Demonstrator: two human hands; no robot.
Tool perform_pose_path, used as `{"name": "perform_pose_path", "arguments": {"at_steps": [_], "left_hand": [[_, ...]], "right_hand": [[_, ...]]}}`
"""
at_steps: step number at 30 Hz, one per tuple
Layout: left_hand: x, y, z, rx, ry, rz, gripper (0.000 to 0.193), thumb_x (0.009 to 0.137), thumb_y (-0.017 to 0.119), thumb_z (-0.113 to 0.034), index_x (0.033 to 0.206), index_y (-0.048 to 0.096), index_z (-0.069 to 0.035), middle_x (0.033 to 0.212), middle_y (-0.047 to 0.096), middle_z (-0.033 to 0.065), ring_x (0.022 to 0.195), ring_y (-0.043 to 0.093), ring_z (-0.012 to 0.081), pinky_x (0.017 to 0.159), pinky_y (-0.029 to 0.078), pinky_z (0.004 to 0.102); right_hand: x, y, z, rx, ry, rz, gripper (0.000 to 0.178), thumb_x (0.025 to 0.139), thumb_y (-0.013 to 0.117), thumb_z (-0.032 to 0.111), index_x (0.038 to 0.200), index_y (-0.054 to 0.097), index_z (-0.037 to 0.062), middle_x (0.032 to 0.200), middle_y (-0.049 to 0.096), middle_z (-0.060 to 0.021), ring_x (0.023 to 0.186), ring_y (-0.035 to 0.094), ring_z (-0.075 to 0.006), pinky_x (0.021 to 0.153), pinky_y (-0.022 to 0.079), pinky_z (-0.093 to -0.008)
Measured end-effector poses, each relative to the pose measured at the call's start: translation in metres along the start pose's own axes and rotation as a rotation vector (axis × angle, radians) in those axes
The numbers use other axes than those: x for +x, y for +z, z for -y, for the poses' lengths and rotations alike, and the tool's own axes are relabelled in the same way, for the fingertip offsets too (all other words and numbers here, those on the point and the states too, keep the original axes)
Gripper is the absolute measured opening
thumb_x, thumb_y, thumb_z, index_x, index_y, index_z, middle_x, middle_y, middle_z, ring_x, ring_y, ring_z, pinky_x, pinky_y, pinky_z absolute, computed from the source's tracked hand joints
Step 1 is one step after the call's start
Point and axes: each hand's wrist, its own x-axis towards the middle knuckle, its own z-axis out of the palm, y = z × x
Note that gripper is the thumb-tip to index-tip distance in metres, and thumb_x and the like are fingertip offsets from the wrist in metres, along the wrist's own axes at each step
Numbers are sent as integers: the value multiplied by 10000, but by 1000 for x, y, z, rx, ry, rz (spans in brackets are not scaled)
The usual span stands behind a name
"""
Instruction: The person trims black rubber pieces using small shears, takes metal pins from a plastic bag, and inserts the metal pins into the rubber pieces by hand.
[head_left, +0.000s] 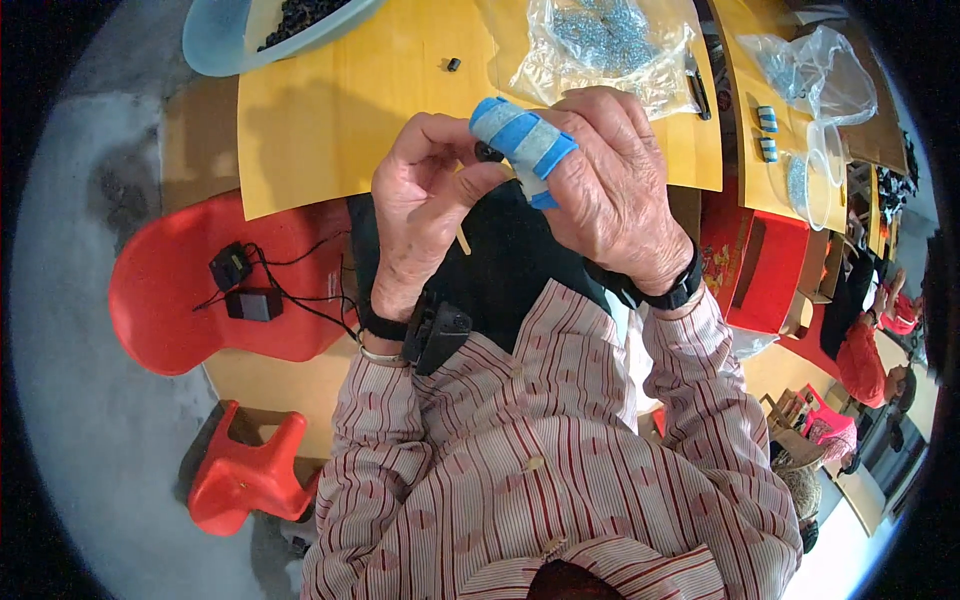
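Note:
Over the near edge of the yellow table, my two hands meet at a small black part [487,152]. My left hand [422,190] is closed, its thumb and forefinger pinching the part. Blue and pale-grey banded wrap [522,138] covers fingers of my right hand [615,180], which is closed too, its wrapped fingertips against the part. The part is mostly hidden by my fingers. A similar small black piece [454,65] lies alone on the table beyond my hands.
A pale blue basin [215,45] of black parts stands far left. A clear bag [540,70] of small shiny pieces and a black-handled tool [697,88] lie far right. Black adapters with cables [253,304] rest on a red chair [160,300]. People sit farther right.

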Motion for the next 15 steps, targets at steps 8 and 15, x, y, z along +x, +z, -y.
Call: {"name": "perform_pose_path", "arguments": {"at_steps": [8,15], "left_hand": [[-2,-4,0,-97,-163,-30,250,780,679,60,989,556,-2,925,621,57,836,576,90,789,475,223],[-2,-6,-1,-66,-126,-28,233,791,666,57,975,538,-8,932,615,68,849,583,103,807,473,233]], "right_hand": [[-6,0,4,362,252,-81,553,595,674,-46,1135,561,-17,855,604,-109,741,553,-299,662,469,-369],[-18,12,-5,248,275,59,404,667,681,4,1060,590,28,848,578,-98,791,538,-301,695,466,-381]]}}
